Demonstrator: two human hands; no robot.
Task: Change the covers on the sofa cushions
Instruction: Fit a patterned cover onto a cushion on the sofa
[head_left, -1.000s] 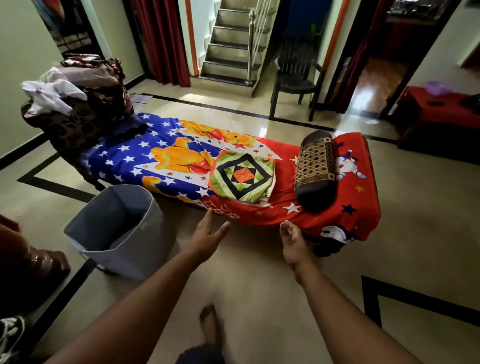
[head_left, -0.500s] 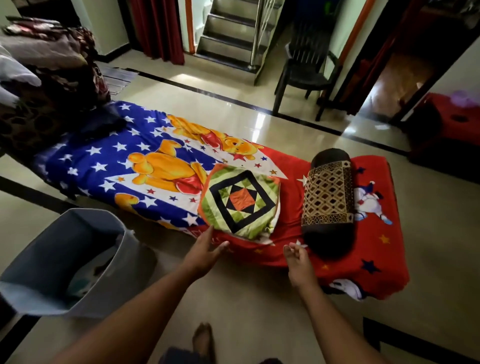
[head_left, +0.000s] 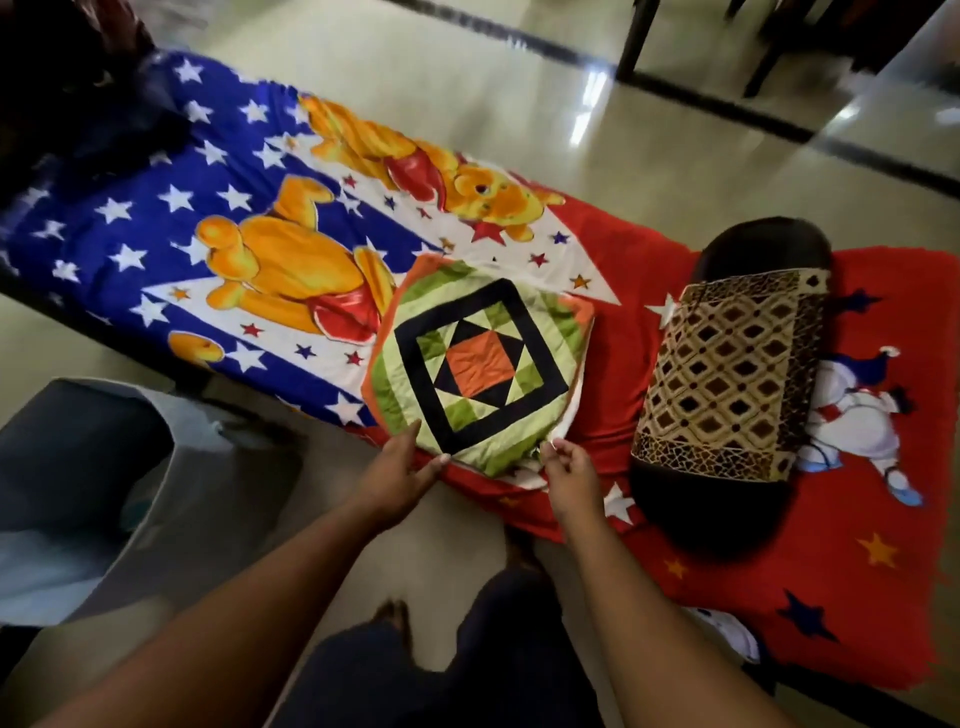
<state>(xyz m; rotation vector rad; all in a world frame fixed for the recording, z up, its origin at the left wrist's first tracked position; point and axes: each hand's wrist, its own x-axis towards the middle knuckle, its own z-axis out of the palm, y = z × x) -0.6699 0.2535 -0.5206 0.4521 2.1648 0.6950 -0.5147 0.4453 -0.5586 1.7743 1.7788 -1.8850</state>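
Observation:
A square patchwork cushion (head_left: 483, 364), green with a black frame and an orange centre, lies on the low cot near its front edge. My left hand (head_left: 400, 467) touches the cushion's near left edge, fingers straight and thumb spread. At the near right edge my right hand (head_left: 566, 465) pinches the cover's rim with curled fingers. A dark bolster (head_left: 727, 364) with a brown lattice-patterned cover lies to the right of the cushion, untouched.
The cot is spread with a cartoon bedsheet (head_left: 613, 374), blue with stars on the left and red on the right. A grey bin (head_left: 78, 467) stands on the floor to my left. Dark clothes (head_left: 88, 114) are heaped at the cot's far left. Chair legs (head_left: 631, 47) stand beyond.
I have stepped closer and leaned over the cot. Both hands moved forward from the air in front of it onto the patchwork cushion's near edge.

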